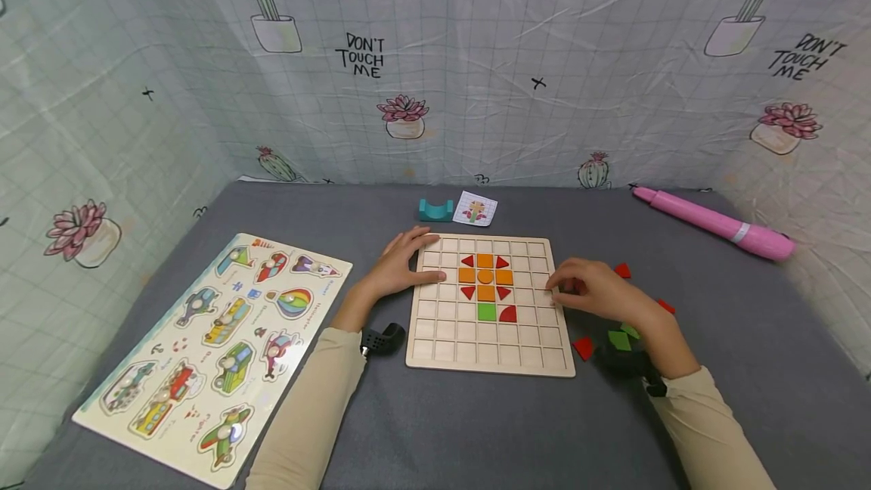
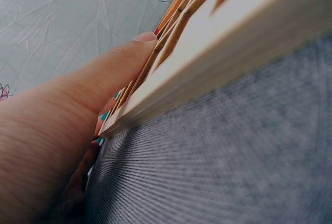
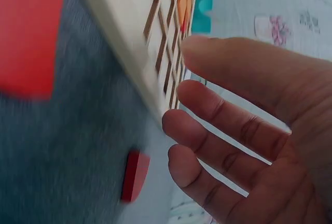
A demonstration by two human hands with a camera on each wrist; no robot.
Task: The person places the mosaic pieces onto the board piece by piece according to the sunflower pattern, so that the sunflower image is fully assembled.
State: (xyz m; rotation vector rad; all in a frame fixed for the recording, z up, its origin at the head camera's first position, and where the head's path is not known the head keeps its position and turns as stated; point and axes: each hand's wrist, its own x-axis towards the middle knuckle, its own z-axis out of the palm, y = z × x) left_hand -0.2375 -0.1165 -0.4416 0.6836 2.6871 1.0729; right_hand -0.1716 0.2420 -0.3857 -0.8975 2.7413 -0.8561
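Observation:
A wooden grid board lies on the grey cloth. Orange squares surround an orange round piece, with red triangles at the corners. Below them sit a green square and a red quarter-round piece. My left hand rests along the board's left side, its thumb laid over the edge. At the right edge hovers my right hand; its fingers are loosely bent, and nothing shows between them and the thumb. Whether it touches the board I cannot tell.
Loose red pieces and green pieces lie around the right wrist. A pattern card and teal holder stand behind the board. A vehicle puzzle board lies left, a pink pen-shaped object far right.

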